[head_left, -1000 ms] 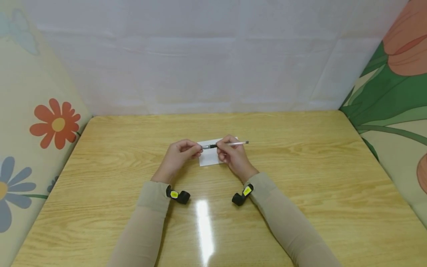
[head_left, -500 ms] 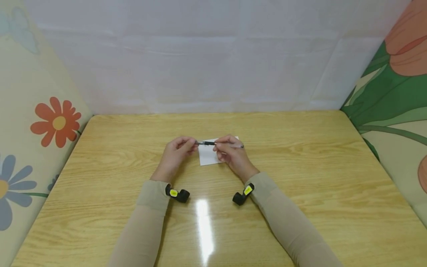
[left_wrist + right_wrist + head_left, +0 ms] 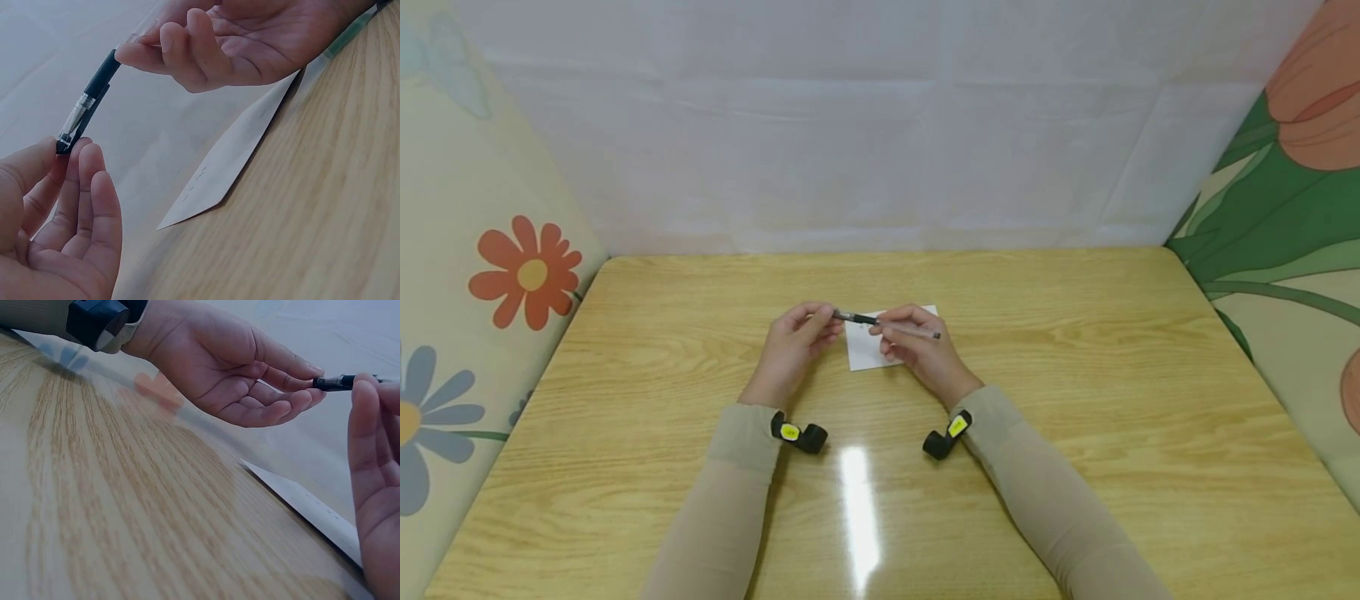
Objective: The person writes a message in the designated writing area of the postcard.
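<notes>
A pen [image 3: 864,319] with a clear barrel, a black grip and a clear cap with a black clip is held level above the paper between both hands. My left hand [image 3: 792,343] pinches its capped end between thumb and index finger. The barrel is gripped by my right hand [image 3: 931,354], and the pen's rear end sticks out past the thumb. In the left wrist view, the cap [image 3: 76,120] lies over the silver tip. A white sheet of paper [image 3: 862,357] with small dark marks lies under the right hand, partly covered by it.
The wooden table [image 3: 1075,358] spreads around the hands, with a bright light reflection near its front. A white cloth [image 3: 880,133] hangs behind it. Flower-printed panels [image 3: 527,275] flank both sides. Each wrist wears a black camera [image 3: 808,437].
The left hand has shifted slightly left and up, with the pen's capped end in its fingers. The pen has tilted so its rear end sits lower. The paper stays in place.
</notes>
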Demonstrator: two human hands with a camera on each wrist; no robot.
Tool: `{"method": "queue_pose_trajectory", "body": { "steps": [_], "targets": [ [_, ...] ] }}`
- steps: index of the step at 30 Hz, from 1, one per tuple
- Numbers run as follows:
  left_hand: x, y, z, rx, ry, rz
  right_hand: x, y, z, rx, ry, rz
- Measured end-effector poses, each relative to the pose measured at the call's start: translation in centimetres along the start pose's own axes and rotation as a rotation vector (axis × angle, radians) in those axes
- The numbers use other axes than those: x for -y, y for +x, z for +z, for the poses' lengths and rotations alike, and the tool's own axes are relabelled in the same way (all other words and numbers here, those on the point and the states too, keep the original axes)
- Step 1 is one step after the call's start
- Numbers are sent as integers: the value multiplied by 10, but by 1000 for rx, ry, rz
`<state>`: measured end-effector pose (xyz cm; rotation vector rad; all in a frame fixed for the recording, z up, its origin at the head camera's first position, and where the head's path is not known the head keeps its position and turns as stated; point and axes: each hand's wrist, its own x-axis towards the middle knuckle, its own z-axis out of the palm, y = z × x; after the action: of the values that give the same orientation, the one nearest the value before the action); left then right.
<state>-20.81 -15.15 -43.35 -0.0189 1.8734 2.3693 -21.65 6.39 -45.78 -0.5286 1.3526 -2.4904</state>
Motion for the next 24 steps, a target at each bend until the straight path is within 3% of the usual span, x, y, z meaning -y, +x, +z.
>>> {"method": "queue_pose_trajectory", "body": {
  "steps": [15, 24],
  "targets": [
    [-4, -1, 1, 19, 38, -14, 0, 0, -1, 56, 55, -40],
    [-3, 0, -1, 17, 24, -12, 2, -1, 2, 43, 56, 14]
  ]
}}
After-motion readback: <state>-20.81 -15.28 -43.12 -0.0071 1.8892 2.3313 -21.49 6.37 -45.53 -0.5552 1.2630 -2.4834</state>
